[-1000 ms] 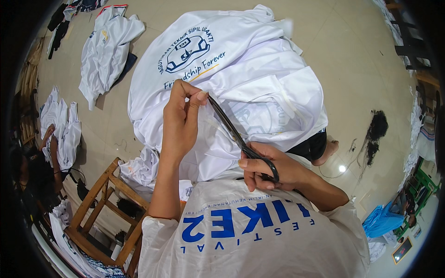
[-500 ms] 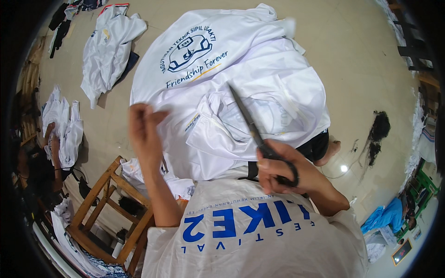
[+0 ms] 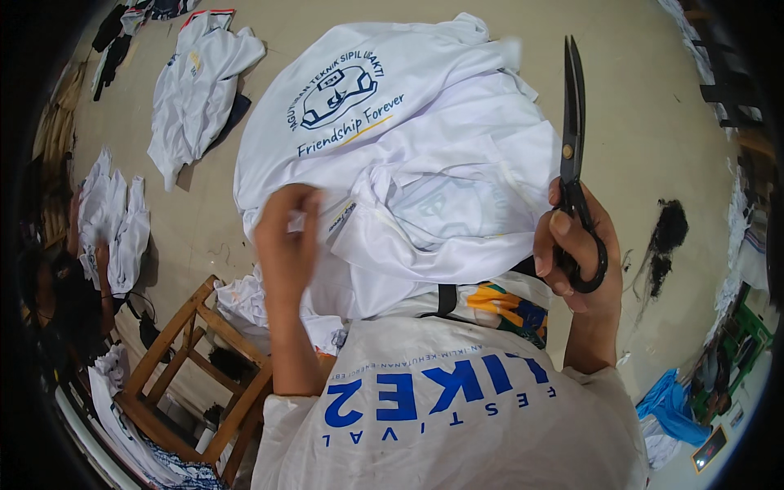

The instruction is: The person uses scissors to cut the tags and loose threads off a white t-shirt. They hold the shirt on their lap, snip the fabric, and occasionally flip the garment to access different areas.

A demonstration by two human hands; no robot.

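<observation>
Black scissors point(image 3: 574, 147) are in my right hand point(image 3: 581, 253), which grips the handle loops. The blades point up and lie nearly together, by the right edge of the white shirt. Over my lap spreads this white shirt point(image 3: 465, 122) with a dark blue printed emblem and lettering. Its opened part, with folded edges, lies bunched between my hands, the print showing faintly through. My left hand point(image 3: 290, 237) hovers above the shirt's left side, its fingers curled together and somewhat blurred. Whether anything small sits between those fingers is hidden.
Left of me stands a wooden stool point(image 3: 175, 384). Another white shirt point(image 3: 196, 90) lies on the tiled floor at the far left. A dark tuft of threads point(image 3: 668, 229) is on the floor at right. At the left edge a person handles white garments point(image 3: 122, 233).
My right hand has moved right and turned the scissors upright, away from the shirt's middle. My left hand has shifted slightly right and down.
</observation>
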